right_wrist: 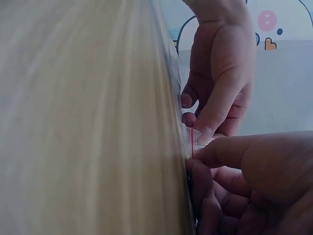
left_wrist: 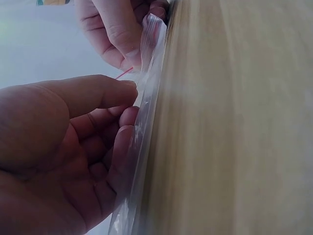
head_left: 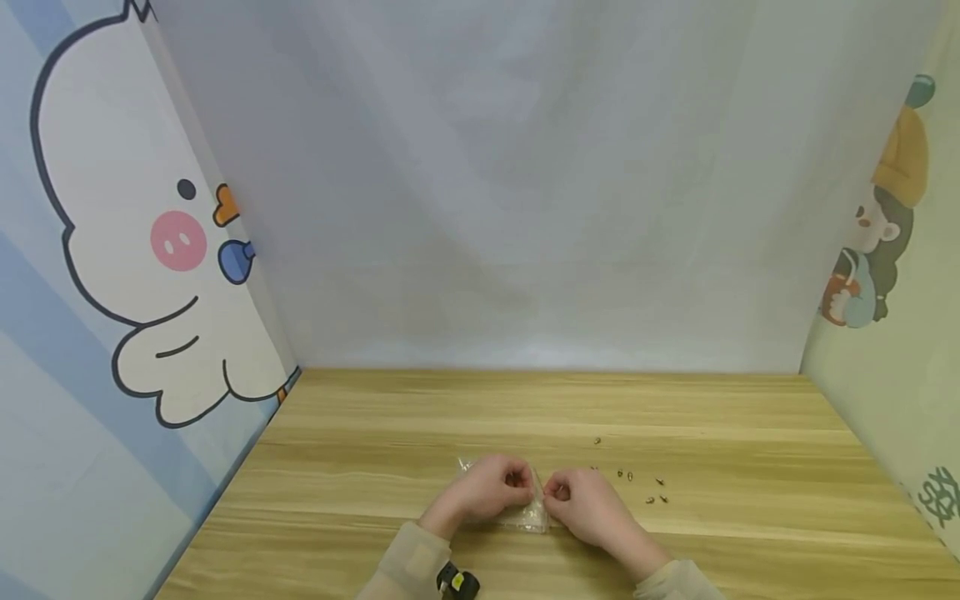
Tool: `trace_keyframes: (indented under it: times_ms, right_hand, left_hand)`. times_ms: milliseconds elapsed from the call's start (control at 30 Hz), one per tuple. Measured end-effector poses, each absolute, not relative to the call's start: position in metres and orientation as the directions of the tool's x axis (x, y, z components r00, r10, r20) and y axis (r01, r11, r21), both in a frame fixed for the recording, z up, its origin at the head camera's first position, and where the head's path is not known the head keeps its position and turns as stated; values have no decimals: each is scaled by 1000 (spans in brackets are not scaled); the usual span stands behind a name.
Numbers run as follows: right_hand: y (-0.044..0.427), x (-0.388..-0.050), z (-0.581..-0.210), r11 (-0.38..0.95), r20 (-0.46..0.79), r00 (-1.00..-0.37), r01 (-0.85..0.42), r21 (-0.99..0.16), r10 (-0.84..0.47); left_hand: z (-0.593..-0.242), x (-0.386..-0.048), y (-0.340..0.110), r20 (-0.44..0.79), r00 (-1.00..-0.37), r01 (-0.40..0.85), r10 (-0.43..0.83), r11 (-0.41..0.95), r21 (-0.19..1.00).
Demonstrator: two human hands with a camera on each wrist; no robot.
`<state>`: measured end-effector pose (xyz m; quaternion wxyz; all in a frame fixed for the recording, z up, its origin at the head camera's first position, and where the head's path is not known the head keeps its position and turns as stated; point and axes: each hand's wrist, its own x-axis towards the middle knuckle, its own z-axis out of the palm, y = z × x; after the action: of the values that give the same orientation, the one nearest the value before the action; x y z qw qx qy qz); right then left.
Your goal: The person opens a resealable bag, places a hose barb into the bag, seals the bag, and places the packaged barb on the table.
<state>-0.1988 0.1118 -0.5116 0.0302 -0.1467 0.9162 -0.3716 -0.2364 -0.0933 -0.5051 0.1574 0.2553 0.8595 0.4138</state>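
Note:
A clear plastic zip bag (head_left: pixel 534 520) with a red line along its seal lies on the table between the two hands. My left hand (head_left: pixel 491 487) pinches the bag's edge between thumb and fingers. From the other side, my right hand (head_left: pixel 592 510) pinches the same edge near a corner. In the left wrist view the bag's ribbed seal (left_wrist: pixel 152 36) shows beside both thumbs. The red line (right_wrist: pixel 192 142) runs close to the right fingertips in the right wrist view. What the bag contains, if anything, cannot be made out.
Several small metal pieces (head_left: pixel 660 481) lie scattered on the wooden table (head_left: pixel 360 450), right of and beyond the right hand. A black device with a yellow mark (head_left: pixel 459 582) sits by the left sleeve. A pale curtain (head_left: pixel 510 208) closes off the back, with printed panels either side.

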Motion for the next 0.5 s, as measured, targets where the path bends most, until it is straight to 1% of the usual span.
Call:
trace_keyframes:
  times_ms: [233, 500]
  right_hand:
    - [112, -196, -509, 655, 50, -958, -231, -720, -282]
    - [114, -196, -507, 629, 94, -932, -308, -714, -350]
  left_hand:
    - [-507, -235, -92, -76, -834, 292, 546, 554, 779]
    - [-507, -235, -92, -76, -841, 279, 536, 549, 788]
